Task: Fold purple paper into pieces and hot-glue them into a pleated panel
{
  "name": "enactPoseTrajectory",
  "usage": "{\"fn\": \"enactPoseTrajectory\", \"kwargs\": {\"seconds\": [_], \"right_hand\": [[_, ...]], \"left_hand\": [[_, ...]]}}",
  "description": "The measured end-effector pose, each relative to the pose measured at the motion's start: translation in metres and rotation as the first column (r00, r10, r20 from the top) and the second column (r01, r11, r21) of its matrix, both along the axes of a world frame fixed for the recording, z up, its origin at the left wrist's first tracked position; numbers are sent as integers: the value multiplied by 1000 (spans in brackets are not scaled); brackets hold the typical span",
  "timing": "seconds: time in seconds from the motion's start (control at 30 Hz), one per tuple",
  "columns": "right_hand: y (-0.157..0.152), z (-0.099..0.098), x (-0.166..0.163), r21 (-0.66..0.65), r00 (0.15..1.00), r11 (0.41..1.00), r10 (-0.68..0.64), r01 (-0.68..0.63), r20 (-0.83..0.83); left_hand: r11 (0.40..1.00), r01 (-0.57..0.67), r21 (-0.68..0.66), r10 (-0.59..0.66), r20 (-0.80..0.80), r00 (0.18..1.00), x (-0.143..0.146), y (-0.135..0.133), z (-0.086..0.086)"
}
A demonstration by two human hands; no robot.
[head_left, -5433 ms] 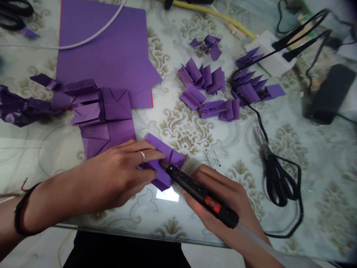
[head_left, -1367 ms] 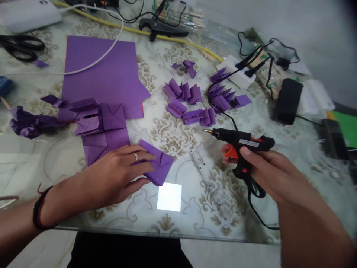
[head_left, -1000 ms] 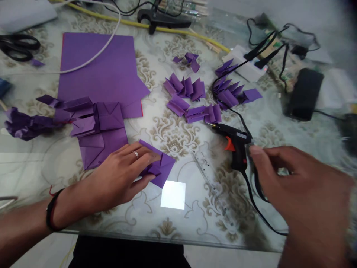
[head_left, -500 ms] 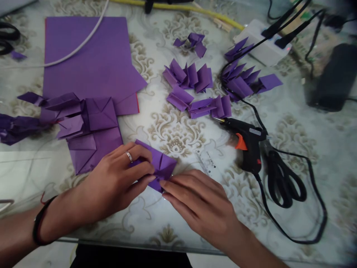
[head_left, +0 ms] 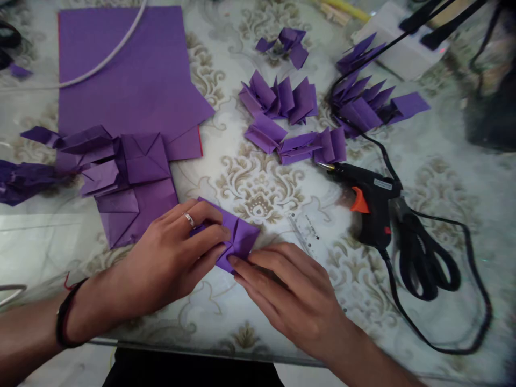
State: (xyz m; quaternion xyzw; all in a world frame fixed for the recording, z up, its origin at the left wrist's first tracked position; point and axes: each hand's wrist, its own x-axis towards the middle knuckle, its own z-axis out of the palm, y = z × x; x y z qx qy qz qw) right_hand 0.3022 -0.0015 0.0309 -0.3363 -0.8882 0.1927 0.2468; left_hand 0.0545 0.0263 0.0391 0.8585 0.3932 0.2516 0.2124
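A small folded purple paper piece (head_left: pixel 237 236) lies on the glass table near its front edge. My left hand (head_left: pixel 177 258), with a ring on one finger, presses down on the piece's left half, fingers together. My right hand (head_left: pixel 290 293) touches its lower right edge with the fingertips, fingers stretched flat. A black glue gun (head_left: pixel 368 201) with an orange trigger lies on the table to the right, its nozzle pointing left, no hand on it.
Black scissors (head_left: pixel 423 260) lie beside the gun's cord. A clear ruler (head_left: pixel 306 231) lies between paper and gun. Several folded purple pieces (head_left: pixel 290 118) sit further back. Large purple sheets (head_left: pixel 129 80) and folded squares (head_left: pixel 133 177) lie at left. A white power strip (head_left: pixel 397 48) is top right.
The glue gun left the paper, was carried right and set down on the table. My right hand came back to the folded piece. My left hand stayed on it.
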Motion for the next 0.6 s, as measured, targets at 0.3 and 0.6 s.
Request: {"fn": "enactPoseTrajectory", "kwargs": {"seconds": [0.3, 0.6], "right_hand": [[2, 4, -5, 45, 999, 999, -31, 29, 34], [-1, 9, -12, 122, 986, 992, -43, 24, 159]], "left_hand": [[975, 184, 127, -172, -102, 980, -13, -1, 11], [955, 276, 106, -247, -225, 943, -32, -11, 17]]}}
